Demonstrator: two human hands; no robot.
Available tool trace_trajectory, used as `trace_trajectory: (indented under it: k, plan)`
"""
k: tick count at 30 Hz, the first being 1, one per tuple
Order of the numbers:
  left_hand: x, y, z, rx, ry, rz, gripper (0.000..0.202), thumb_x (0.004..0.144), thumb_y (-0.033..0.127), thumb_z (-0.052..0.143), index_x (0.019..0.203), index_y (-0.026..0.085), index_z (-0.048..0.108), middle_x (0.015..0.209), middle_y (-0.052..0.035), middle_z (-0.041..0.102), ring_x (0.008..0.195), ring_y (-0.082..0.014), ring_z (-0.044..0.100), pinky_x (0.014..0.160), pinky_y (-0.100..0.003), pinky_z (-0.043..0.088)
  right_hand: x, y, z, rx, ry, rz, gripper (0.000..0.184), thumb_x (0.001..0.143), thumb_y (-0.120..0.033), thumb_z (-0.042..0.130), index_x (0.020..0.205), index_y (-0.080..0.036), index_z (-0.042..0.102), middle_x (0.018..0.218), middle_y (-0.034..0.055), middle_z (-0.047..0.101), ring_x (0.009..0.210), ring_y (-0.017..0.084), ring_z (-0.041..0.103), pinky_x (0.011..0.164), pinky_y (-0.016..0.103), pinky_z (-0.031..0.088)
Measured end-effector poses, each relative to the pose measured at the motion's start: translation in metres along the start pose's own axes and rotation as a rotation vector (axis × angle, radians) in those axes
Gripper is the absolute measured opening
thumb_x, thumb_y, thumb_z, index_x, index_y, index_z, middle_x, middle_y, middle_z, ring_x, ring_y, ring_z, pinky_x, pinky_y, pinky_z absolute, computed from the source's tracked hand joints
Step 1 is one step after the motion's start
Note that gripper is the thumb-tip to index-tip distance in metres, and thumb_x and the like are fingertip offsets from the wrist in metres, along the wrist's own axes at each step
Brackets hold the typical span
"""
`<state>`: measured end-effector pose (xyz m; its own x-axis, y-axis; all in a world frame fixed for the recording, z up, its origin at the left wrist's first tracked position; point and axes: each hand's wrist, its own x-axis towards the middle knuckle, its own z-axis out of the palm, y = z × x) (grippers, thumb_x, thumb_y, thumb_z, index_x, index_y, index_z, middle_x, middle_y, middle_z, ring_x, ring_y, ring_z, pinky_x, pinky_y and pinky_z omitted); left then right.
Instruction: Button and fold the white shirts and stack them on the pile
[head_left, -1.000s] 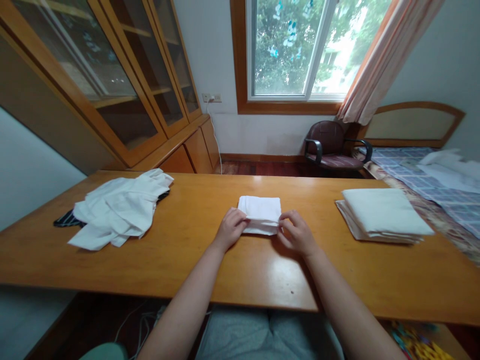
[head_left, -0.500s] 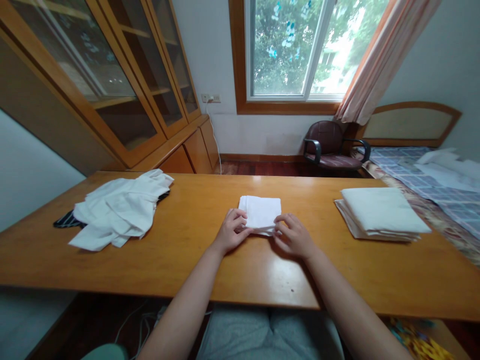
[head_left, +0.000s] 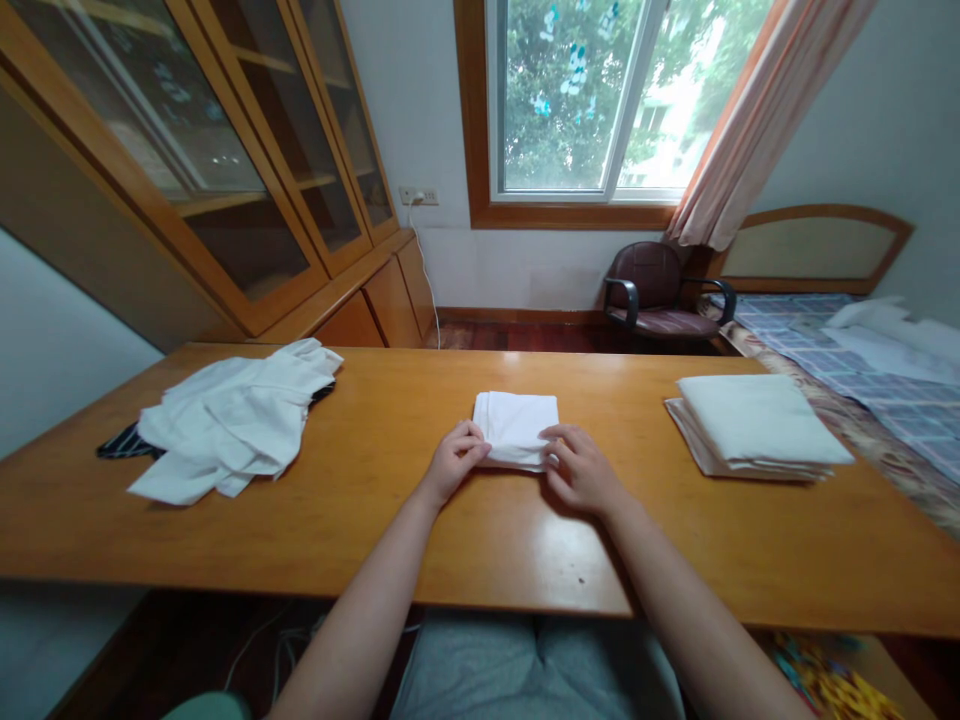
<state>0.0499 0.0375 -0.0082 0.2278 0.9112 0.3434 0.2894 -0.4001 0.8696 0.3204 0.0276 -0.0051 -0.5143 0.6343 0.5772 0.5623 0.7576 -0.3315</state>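
A small white cloth [head_left: 517,418], folded into a square of several layers, lies flat on the wooden table [head_left: 360,540] in front of me. My left hand [head_left: 452,462] pinches its near left corner between thumb and fingers. At the near right corner, my right hand [head_left: 581,468] has its curled fingers on the cloth's edge, with the thumb below. The layers along the near edge sit slightly uneven between the hands.
A crumpled heap of white cloth [head_left: 240,420] lies on the left, with a dark striped piece [head_left: 124,443] under it. Larger folded white cloths [head_left: 757,420] are stacked on the right. Beyond the table stand a glass-door cabinet [head_left: 247,200], an armchair [head_left: 656,295] and a bed [head_left: 810,325].
My left hand has closed into a tighter pinch on the cloth's near left corner. The right hand stays at the right corner, barely moved. The view has shifted slightly.
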Motion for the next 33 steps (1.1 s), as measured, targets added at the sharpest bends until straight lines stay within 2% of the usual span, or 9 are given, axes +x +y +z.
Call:
trace_trajectory:
  k: [5,11,13,17,20,23,26,29,33]
  plan:
    - [0.003,-0.003,0.007,0.044,-0.004,-0.052,0.062,0.089,0.07,0.042,0.06,0.018,0.056,0.074,-0.0033,0.053,0.079,-0.0187,0.05,0.08,-0.032,0.043,0.002,-0.002,0.0,-0.017,-0.007,-0.046,0.013,0.077,-0.013,0.059,0.087,-0.021,0.059,0.113,0.0113,0.06,0.101,0.025,0.056,0.087,0.042,0.049]
    - [0.008,-0.011,0.007,-0.036,0.077,-0.173,0.069,0.098,0.06,0.021,0.067,0.018,0.066,0.078,-0.0054,0.063,0.077,-0.0186,0.055,0.076,-0.032,0.046,0.002,-0.004,-0.001,-0.011,0.001,-0.049,0.013,0.077,-0.012,0.059,0.085,-0.021,0.057,0.108,0.0112,0.061,0.097,0.025,0.055,0.083,0.042,0.049]
    - [0.013,-0.014,0.005,-0.03,0.096,-0.211,0.061,0.097,0.056,0.029,0.073,0.018,0.07,0.08,-0.0056,0.067,0.078,-0.019,0.059,0.076,-0.031,0.047,0.002,-0.005,0.0,-0.012,-0.003,-0.042,0.012,0.077,-0.012,0.059,0.085,-0.021,0.056,0.105,0.0105,0.061,0.094,0.024,0.055,0.082,0.041,0.048]
    - [0.028,-0.021,-0.003,0.058,0.111,-0.271,0.029,0.084,0.041,0.057,0.093,0.017,0.07,0.084,-0.0039,0.071,0.079,-0.0192,0.064,0.074,-0.03,0.05,0.002,-0.004,0.001,-0.017,-0.004,-0.032,0.013,0.078,-0.014,0.06,0.087,-0.021,0.056,0.101,0.0093,0.061,0.091,0.023,0.055,0.079,0.039,0.048]
    - [0.041,-0.025,-0.009,0.237,0.038,-0.159,0.028,0.079,0.029,0.063,0.105,0.019,0.068,0.087,-0.0028,0.068,0.076,-0.0174,0.061,0.074,-0.031,0.051,0.003,-0.003,0.001,-0.015,0.008,-0.028,0.016,0.078,-0.014,0.061,0.092,-0.021,0.057,0.102,0.0091,0.062,0.092,0.023,0.055,0.079,0.038,0.048]
    - [0.055,-0.027,-0.014,0.479,-0.055,0.012,0.029,0.08,0.024,0.064,0.109,0.022,0.068,0.094,-0.0038,0.065,0.089,-0.0206,0.06,0.087,-0.037,0.049,0.003,-0.004,0.001,-0.022,0.006,-0.029,0.016,0.08,-0.015,0.061,0.095,-0.021,0.058,0.101,0.0091,0.062,0.092,0.023,0.055,0.079,0.038,0.047]
    - [0.069,-0.026,-0.017,0.646,-0.1,0.088,0.032,0.083,0.025,0.064,0.115,0.023,0.067,0.103,-0.0061,0.062,0.099,-0.0241,0.056,0.094,-0.041,0.047,0.003,-0.004,0.001,-0.031,-0.001,-0.024,0.012,0.083,-0.017,0.061,0.094,-0.021,0.059,0.101,0.0092,0.062,0.091,0.023,0.055,0.079,0.038,0.047]
    - [0.081,-0.024,-0.019,0.756,-0.145,0.148,0.029,0.087,0.024,0.061,0.116,0.024,0.068,0.108,-0.0077,0.061,0.102,-0.025,0.054,0.093,-0.04,0.047,0.003,-0.004,0.002,-0.037,-0.005,-0.027,0.01,0.084,-0.019,0.062,0.094,-0.021,0.06,0.101,0.0092,0.062,0.091,0.022,0.055,0.079,0.037,0.047]
    - [0.096,-0.023,-0.022,0.842,-0.236,0.251,0.022,0.092,0.026,0.056,0.108,0.027,0.071,0.105,-0.0077,0.062,0.099,-0.0233,0.054,0.087,-0.037,0.047,0.003,-0.002,0.003,-0.073,0.004,-0.048,0.009,0.086,-0.021,0.064,0.094,-0.022,0.062,0.103,0.0092,0.062,0.091,0.023,0.055,0.079,0.037,0.048]
